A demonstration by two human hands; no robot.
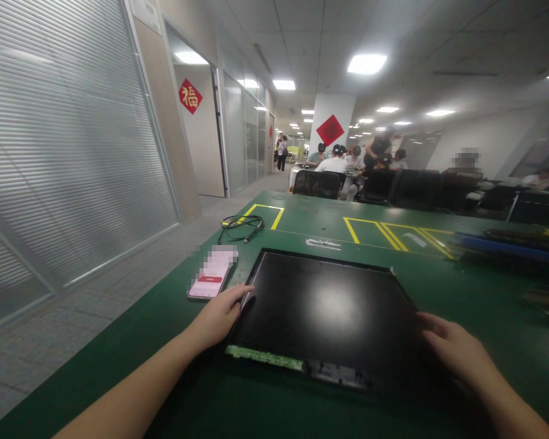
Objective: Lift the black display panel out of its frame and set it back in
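A black flat display panel (302,305) lies face up on the green table, with a ceiling light reflected in its glossy screen. Along its near edge runs a green circuit board (265,357). My left hand (224,314) grips the panel's left side, thumb and fingers closed at the frame. On the opposite side, my right hand (452,341) holds the right edge, its fingertips partly hidden by the panel. Just beyond my left hand rests a phone (210,281) with a lit pink screen.
A coiled black cable (242,227) lies near the table's far left corner. Yellow tape outlines (379,231) mark the green table (165,341). At the right sits a blurred blue tray (494,247) with items. Several people sit beyond, among black chairs (318,184).
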